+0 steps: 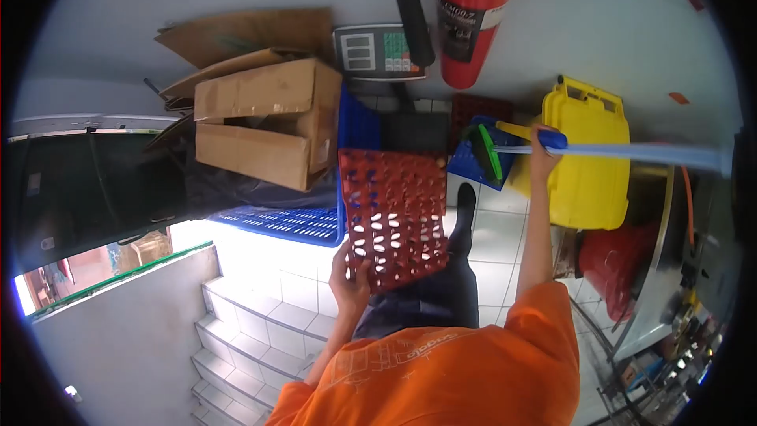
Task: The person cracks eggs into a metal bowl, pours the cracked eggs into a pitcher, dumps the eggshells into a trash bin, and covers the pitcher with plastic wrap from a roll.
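Red tray in your left hand, cleaning tools in your right

The blue crate [300, 226] to your left bore a dark bag-like bundle [244, 196], with a cardboard box [251, 150] above it; the gap in the box showed only darkness. The yellow bin [591, 150] beyond your right forearm had its lid down, hiding whatever it held.

A scale [380, 51] and a red fire extinguisher [473, 24] stood ahead of you, and tiled steps [244, 331] dropped away at your left. The crate and box crowded the tray's left side, while your right forearm crossed before the bin.

The red perforated tray [406, 209] was in front of your legs, its long axis running away from you, its near end slightly to your right. Your left hand [351, 278] gripped its near left edge, fingers bent. Your right hand [546, 146] was curled tightly around a blue grip; the blurred pole [639, 153] pointed right, the green broom head [487, 154] left, against the blue dustpan [471, 167].
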`<state>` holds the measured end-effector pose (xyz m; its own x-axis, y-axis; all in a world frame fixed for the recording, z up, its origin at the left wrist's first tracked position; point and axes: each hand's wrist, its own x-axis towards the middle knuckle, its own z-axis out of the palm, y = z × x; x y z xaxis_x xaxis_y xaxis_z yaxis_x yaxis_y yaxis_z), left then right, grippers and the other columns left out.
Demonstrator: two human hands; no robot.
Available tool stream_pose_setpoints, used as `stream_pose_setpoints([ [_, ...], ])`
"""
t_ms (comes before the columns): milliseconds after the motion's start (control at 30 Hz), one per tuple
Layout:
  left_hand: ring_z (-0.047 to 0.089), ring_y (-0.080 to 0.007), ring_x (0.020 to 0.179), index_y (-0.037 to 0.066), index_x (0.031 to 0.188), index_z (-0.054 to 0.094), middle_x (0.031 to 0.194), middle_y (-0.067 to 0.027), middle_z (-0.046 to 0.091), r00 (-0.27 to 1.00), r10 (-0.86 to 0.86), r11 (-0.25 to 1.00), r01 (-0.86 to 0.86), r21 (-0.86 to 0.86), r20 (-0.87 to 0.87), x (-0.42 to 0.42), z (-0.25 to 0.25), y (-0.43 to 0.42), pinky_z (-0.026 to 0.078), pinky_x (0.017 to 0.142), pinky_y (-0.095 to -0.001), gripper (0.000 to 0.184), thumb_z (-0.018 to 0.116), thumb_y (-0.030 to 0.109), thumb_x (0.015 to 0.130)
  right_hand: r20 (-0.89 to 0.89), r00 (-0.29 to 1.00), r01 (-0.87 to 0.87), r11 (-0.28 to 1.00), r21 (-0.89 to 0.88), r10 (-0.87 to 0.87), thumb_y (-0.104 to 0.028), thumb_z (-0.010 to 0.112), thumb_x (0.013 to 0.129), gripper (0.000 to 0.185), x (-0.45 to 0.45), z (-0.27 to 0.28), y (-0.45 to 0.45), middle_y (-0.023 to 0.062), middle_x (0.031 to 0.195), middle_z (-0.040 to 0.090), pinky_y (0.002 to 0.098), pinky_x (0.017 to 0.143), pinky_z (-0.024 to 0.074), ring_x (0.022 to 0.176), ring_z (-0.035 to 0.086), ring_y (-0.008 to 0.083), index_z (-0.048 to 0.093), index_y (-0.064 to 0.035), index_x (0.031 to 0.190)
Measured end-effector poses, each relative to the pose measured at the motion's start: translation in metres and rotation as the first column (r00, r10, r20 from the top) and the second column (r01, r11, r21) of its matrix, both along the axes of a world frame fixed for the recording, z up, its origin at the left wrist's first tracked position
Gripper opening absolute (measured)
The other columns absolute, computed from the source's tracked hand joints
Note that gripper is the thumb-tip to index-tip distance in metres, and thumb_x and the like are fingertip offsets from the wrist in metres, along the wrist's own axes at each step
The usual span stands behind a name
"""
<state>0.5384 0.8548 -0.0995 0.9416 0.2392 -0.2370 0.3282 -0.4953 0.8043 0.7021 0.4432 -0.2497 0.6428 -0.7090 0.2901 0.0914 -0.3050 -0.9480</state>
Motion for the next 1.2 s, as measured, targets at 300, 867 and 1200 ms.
stream_pose_setpoints([
  [300,0.062,-0.0168,0.094,-0.001,0.131,0.047,0.108,-0.0129,0.063,0.983,-0.185,0.976,0.184,-0.118,0.002,0.026,-0.019,0.051,0.053,0.076,-0.0275,0.049,0.058,-0.008,0.083,-0.192,0.978,0.096,0.992,0.075,-0.080,0.004,0.069,0.081,0.011,-0.177,0.095,0.035,0.0058,0.089,0.064,0.0264,0.081,0.0482,0.086,0.061,0.0136,0.061,-0.0017,0.087],
  [867,0.061,-0.0397,0.101,0.009,0.136,0.039,0.113,-0.0235,0.061,0.948,-0.313,0.949,0.314,0.000,0.051,0.185,-0.458,-0.241,0.048,0.084,-0.0419,0.045,0.054,0.016,0.095,-0.517,0.698,0.543,0.837,-0.071,-0.496,0.002,0.062,0.085,0.008,-0.402,-0.017,0.021,0.0114,0.094,0.059,0.0411,0.097,0.0462,0.089,0.059,0.0196,0.056,-0.0004,0.089],
  [1200,0.029,-0.0375,0.136,-0.001,0.147,0.015,0.148,-0.0266,0.026,0.884,-0.462,0.887,0.462,-0.022,-0.064,0.248,-0.601,-0.263,0.031,0.108,-0.0421,0.077,0.049,0.045,0.095,-0.641,0.635,0.429,0.887,-0.171,-0.431,0.008,0.058,0.082,0.013,-0.390,-0.037,0.017,0.0132,0.086,0.062,0.0547,0.101,0.0423,0.087,0.060,0.0204,0.051,-0.0027,0.086],
])
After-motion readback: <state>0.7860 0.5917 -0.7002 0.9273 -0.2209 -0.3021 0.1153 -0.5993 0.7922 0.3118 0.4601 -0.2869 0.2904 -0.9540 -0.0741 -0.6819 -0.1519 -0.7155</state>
